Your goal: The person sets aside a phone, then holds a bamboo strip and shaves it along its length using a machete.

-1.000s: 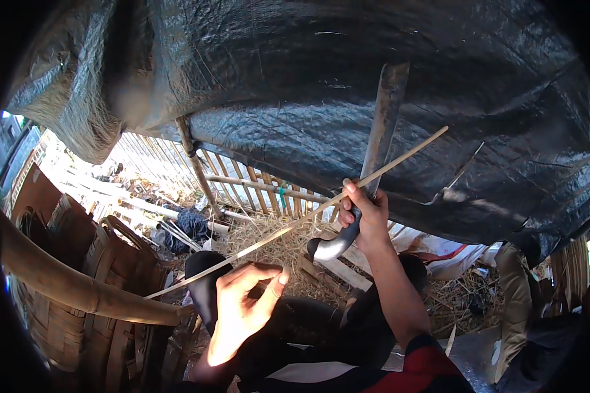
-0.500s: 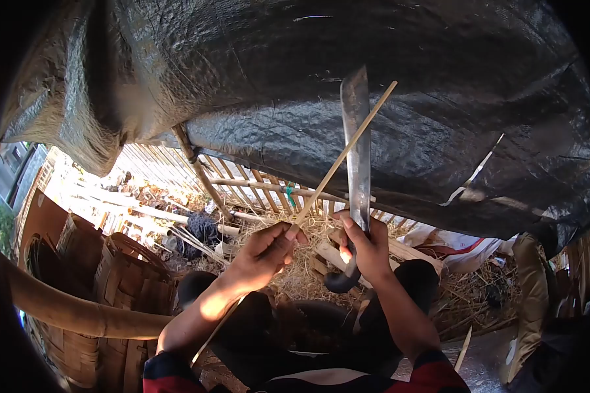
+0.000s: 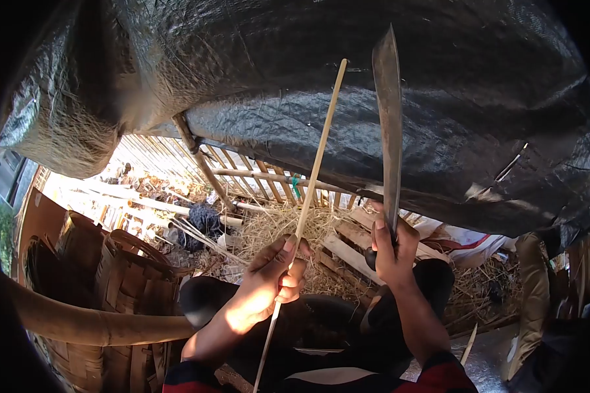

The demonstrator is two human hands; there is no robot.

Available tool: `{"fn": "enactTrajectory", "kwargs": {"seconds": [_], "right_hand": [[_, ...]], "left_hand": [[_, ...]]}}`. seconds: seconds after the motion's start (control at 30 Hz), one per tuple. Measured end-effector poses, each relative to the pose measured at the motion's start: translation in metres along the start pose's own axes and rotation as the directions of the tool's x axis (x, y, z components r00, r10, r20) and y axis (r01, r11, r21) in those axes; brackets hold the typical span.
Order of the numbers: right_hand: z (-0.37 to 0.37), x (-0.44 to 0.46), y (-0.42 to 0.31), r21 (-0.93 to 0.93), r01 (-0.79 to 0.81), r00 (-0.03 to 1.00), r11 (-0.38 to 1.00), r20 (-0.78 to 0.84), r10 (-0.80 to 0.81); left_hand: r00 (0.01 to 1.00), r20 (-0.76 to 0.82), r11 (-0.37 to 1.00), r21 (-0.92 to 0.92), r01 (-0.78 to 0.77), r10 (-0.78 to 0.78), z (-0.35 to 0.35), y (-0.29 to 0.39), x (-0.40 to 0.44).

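A long, thin bamboo strip (image 3: 320,147) runs through my left hand (image 3: 274,278), whose fingers are closed around it. Its upper end points up and slightly right, and its lower end passes down beside my left forearm. My right hand (image 3: 394,252) grips a machete (image 3: 389,124) by its dark handle, which is mostly hidden by the fingers. The blade stands nearly upright, to the right of the strip and apart from it. Both hands are above my dark-clothed knees.
Woven baskets (image 3: 134,281) stand at the left behind a thick bamboo pole (image 3: 98,322). Straw and shavings (image 3: 275,229) and wooden slats (image 3: 351,255) lie in front. A black tarp (image 3: 269,72) hangs ahead, above a bamboo fence (image 3: 259,180). A white sack (image 3: 465,245) lies at the right.
The machete has moved right and up, away from the bamboo strip it overlapped. The strip has turned more upright, and my left hand has shifted slightly down and right.
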State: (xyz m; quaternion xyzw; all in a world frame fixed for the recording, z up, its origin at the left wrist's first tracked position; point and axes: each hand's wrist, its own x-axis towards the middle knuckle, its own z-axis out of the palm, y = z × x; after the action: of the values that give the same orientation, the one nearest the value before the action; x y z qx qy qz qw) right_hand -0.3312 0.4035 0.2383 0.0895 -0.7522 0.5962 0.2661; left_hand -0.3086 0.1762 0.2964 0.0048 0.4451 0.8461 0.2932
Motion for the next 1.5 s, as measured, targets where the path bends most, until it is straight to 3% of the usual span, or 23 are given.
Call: {"fn": "enactTrajectory", "kwargs": {"seconds": [0.07, 0.13, 0.27, 0.3, 0.33, 0.43, 0.47, 0.53, 0.6, 0.7, 0.73, 0.83, 0.9, 1.0, 1.07, 1.1, 1.13, 1.2, 1.33, 1.4, 1.43, 1.47, 1.5], "right_hand": [[0.0, 0.001, -0.01, -0.06, 0.049, 0.999, 0.997, -0.019, -0.05], [0.0, 0.0, -0.015, -0.086, 0.174, 0.982, 0.981, 0.091, -0.167], [0.008, 0.0, -0.016, -0.222, 0.304, 0.935, 0.927, 0.255, -0.245], [0.014, -0.002, -0.004, -0.23, 0.406, 0.902, 0.885, 0.254, -0.348], [0.012, -0.004, 0.0, -0.241, 0.4, 0.906, 0.885, 0.253, -0.34], [0.009, -0.001, -0.001, -0.282, 0.521, 0.821, 0.805, 0.422, -0.384], [0.008, 0.001, -0.003, -0.291, 0.517, 0.825, 0.805, 0.422, -0.377], [0.007, 0.004, -0.007, -0.387, 0.505, 0.791, 0.771, 0.564, -0.236], [0.007, 0.009, -0.01, -0.444, 0.519, 0.765, 0.731, 0.622, -0.166], [0.008, 0.01, 0.006, -0.421, 0.53, 0.647, 0.737, 0.762, -0.03], [0.008, 0.012, 0.01, -0.423, 0.525, 0.648, 0.739, 0.761, -0.024], [0.006, 0.016, 0.023, -0.447, 0.484, 0.649, 0.752, 0.76, 0.034], [0.003, 0.02, 0.035, -0.459, 0.466, 0.665, 0.757, 0.745, 0.043], [0.002, 0.023, 0.043, -0.495, 0.45, 0.701, 0.743, 0.711, 0.049], [0.002, 0.026, 0.05, -0.629, 0.574, 0.708, 0.524, 0.703, 0.067], [0.0, 0.033, 0.051, -0.658, 0.538, 0.727, 0.527, 0.678, 0.104], [0.001, 0.044, 0.044, -0.749, 0.383, 0.71, 0.54, 0.613, 0.346], [-0.011, 0.055, 0.046, -0.793, 0.384, 0.808, 0.474, 0.537, 0.242], [-0.016, 0.056, 0.046, -0.833, 0.289, 0.836, 0.472, 0.46, 0.3], [-0.011, 0.039, 0.049, -0.622, 0.465, 0.751, 0.629, 0.654, 0.092], [-0.004, 0.029, 0.044, -0.562, 0.472, 0.742, 0.679, 0.669, 0.038], [0.003, 0.019, 0.038, -0.5, 0.476, 0.736, 0.723, 0.677, -0.016], [0.006, 0.009, 0.036, -0.53, 0.474, 0.693, 0.703, 0.717, 0.074]], "left_hand": [[0.999, -0.03, 1.0, 0.013, 0.013, -0.013, -0.002, -0.007, 0.0], [0.999, -0.04, 0.996, 0.085, -0.005, 0.009, -0.004, -0.016, 0.002], [0.997, -0.075, 0.984, 0.178, -0.013, 0.027, -0.001, -0.032, 0.01], [0.996, -0.084, 0.98, 0.199, 0.006, 0.011, 0.0, -0.033, 0.011], [0.997, -0.076, 0.981, 0.195, 0.013, 0.002, -0.002, -0.038, 0.012], [0.991, -0.019, 0.942, 0.314, -0.118, 0.13, -0.011, -0.056, 0.011], [0.992, -0.013, 0.944, 0.31, -0.113, 0.123, -0.014, -0.061, 0.011], [0.978, -0.053, 0.804, 0.578, -0.135, 0.203, -0.017, -0.067, 0.011], [0.964, -0.095, 0.75, 0.648, -0.13, 0.249, -0.017, -0.068, 0.013], [0.912, -0.061, 0.472, 0.869, -0.152, 0.407, -0.022, -0.071, 0.017], [0.914, -0.063, 0.475, 0.867, -0.149, 0.401, -0.026, -0.077, 0.02], [0.791, 0.066, 0.297, 0.905, -0.303, 0.608, -0.031, -0.087, 0.025], [0.925, -0.15, 0.622, 0.775, -0.11, 0.35, -0.028, -0.077, 0.022], [0.93, -0.226, 0.647, 0.762, -0.016, 0.29, -0.03, -0.074, 0.025], [0.929, -0.229, 0.627, 0.779, -0.004, 0.29, -0.025, -0.069, 0.022], [0.927, -0.237, 0.607, 0.795, 0.013, 0.291, -0.025, -0.068, 0.02], [0.928, -0.238, 0.607, 0.795, 0.016, 0.287, -0.027, -0.068, 0.018], [0.927, -0.126, 0.5, 0.863, -0.073, 0.352, -0.032, -0.069, 0.014], [0.901, 0.013, 0.428, 0.877, -0.219, 0.434, -0.039, -0.073, 0.016], [0.946, -0.107, 0.471, 0.881, -0.053, 0.307, -0.036, -0.067, 0.018], [0.946, -0.112, 0.474, 0.879, -0.049, 0.304, -0.038, -0.069, 0.018], [0.922, -0.02, 0.395, 0.907, -0.146, 0.386, -0.04, -0.074, 0.019], [0.886, 0.079, 0.306, 0.921, -0.24, 0.457, -0.042, -0.077, 0.019]]}}
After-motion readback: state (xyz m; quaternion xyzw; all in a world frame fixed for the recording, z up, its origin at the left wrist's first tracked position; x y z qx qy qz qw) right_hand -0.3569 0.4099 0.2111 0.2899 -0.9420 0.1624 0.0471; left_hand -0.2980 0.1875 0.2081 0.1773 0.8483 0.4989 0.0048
